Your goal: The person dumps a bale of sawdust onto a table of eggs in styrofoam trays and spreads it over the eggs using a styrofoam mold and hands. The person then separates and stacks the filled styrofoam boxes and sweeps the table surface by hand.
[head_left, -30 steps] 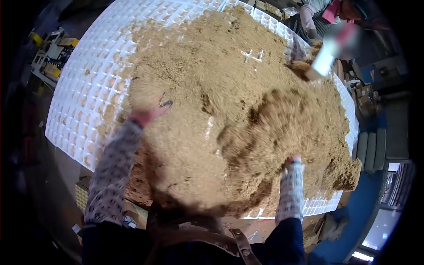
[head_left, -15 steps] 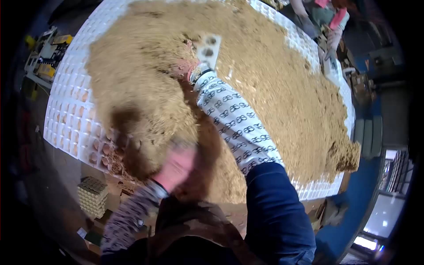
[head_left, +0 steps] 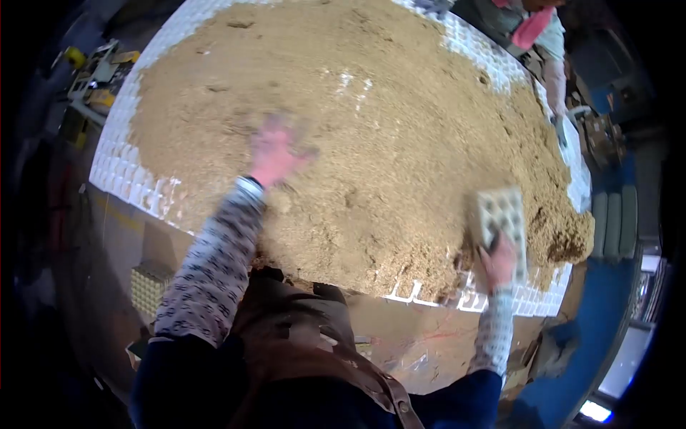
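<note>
My left hand (head_left: 275, 151) is over the loose brown, sawdust-like material (head_left: 357, 164), with its fingers spread and blurred by motion. It holds nothing that I can see. At the right, my right hand (head_left: 500, 261) grips the near end of a pale dimpled tray (head_left: 506, 211), shaped like a strip of egg tray. This strip lies on or just above the loose material; contact cannot be made out. Under the material are white cupped trays (head_left: 118, 175), showing along the left and near edges. A few white bits poke through near the middle.
A co-worker's arm (head_left: 554, 82) reaches in at the upper right, close to white trays (head_left: 575, 157). A stack of egg trays (head_left: 148, 286) stands on the floor at lower left. Yellow and white equipment (head_left: 103, 82) is at upper left, and cartons (head_left: 600, 136) are at right.
My right hand has swung from the upper middle to the lower right with the dimpled tray. My left hand has moved forward from the near edge, and the heaped material now lies flatter.
</note>
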A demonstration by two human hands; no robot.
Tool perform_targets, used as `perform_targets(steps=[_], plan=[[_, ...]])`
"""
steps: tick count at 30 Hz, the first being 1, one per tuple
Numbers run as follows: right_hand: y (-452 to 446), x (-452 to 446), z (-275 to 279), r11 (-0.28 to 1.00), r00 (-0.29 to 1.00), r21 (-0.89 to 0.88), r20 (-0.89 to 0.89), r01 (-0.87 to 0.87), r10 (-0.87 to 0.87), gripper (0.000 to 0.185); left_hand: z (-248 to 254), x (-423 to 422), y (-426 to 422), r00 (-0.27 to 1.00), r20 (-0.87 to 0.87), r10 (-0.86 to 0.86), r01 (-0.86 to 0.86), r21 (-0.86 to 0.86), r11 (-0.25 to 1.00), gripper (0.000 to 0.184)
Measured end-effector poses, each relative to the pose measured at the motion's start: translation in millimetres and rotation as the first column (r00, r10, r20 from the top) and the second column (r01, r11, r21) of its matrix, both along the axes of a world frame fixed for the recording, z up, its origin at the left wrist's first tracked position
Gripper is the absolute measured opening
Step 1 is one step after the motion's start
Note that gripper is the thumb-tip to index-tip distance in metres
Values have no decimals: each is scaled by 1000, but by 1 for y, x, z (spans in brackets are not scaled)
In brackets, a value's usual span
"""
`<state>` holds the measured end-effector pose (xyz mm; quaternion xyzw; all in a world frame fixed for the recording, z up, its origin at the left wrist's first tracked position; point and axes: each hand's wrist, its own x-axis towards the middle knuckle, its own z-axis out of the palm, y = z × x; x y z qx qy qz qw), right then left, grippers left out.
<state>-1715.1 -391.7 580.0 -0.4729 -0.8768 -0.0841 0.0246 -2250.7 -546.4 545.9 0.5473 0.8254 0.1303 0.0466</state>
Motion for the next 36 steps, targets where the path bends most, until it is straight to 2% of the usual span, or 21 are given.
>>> perform_targets(steps=[1,2,3,4,5,6,7,11,12,14,17,18,19,20,23,26,28,30,32,34,36], plan=[[-19,32,-17,977,977,16,-31,214,-213,61,-16,26,-5,796,567,-210,88,235,968,76],[-44,34,-13,888,890,-70,61,455,-452,66,-11,55,-16,966,-11,-258,258,53,965,77],[-61,58,-45,801,798,-32,124,597,-590,73,24,80,-29,906,318,-279,356,-219,909,68],[-82,10,-22,575,630,-276,194,770,-752,83,-20,93,-59,634,680,-368,398,122,909,65],[-98,2,-46,632,649,-151,164,760,-743,84,-64,95,-80,228,833,-504,263,446,855,61],[-108,-8,-70,672,669,-23,131,740,-732,85,-37,78,-98,634,540,-554,579,143,803,60],[-105,-46,-74,696,694,-30,125,717,-709,85,-10,55,-113,765,82,-639,631,-302,715,58],[-107,-202,-85,789,815,-220,61,574,-576,73,-19,-94,-126,945,111,-308,328,-313,892,60],[-97,-255,-89,807,831,-242,-8,538,-556,71,-24,-141,-119,961,51,-271,274,-261,925,61],[-91,-421,-17,720,787,-328,347,612,-511,88,-19,-233,-100,961,-20,-277,264,-249,932,61],[-29,-496,-130,963,929,-60,285,264,-237,79,-71,-353,-58,961,-41,-273,261,-190,947,61],[-5,-535,-153,995,974,29,205,94,-98,76,-64,-389,-43,947,273,-168,199,-91,976,61],[-7,-619,-102,963,963,-134,171,234,-210,75,-54,-423,-26,825,559,-83,112,-18,993,60],[-9,-705,-49,888,928,-273,162,370,-336,73,-56,-457,-12,820,565,-94,117,-5,993,60],[47,-806,-78,992,994,-55,15,111,-110,61,-64,-513,-13,893,434,-118,-23,306,952,61],[66,-905,-74,995,996,-45,-2,-85,85,37,-41,-514,-79,1000,8,18,-17,-38,999,60],[53,-944,-77,913,913,23,3,-408,408,26,-27,-496,-134,998,-5,60,-60,-79,995,62],[13,-967,-70,804,812,-127,-12,-581,584,35,-25,-493,-187,982,-4,187,-186,-118,976,63],[-38,-963,-53,639,639,-10,-32,-769,768,48,-34,-504,-240,939,-13,343,-341,-141,929,63],[-46,-942,-36,501,545,-224,-244,-836,802,59,-53,-507,-284,909,-2,416,-411,-152,899,60],[-21,-900,-25,666,656,-64,-265,-744,707,56,-68,-507,-301,752,574,324,-556,290,779,49]])
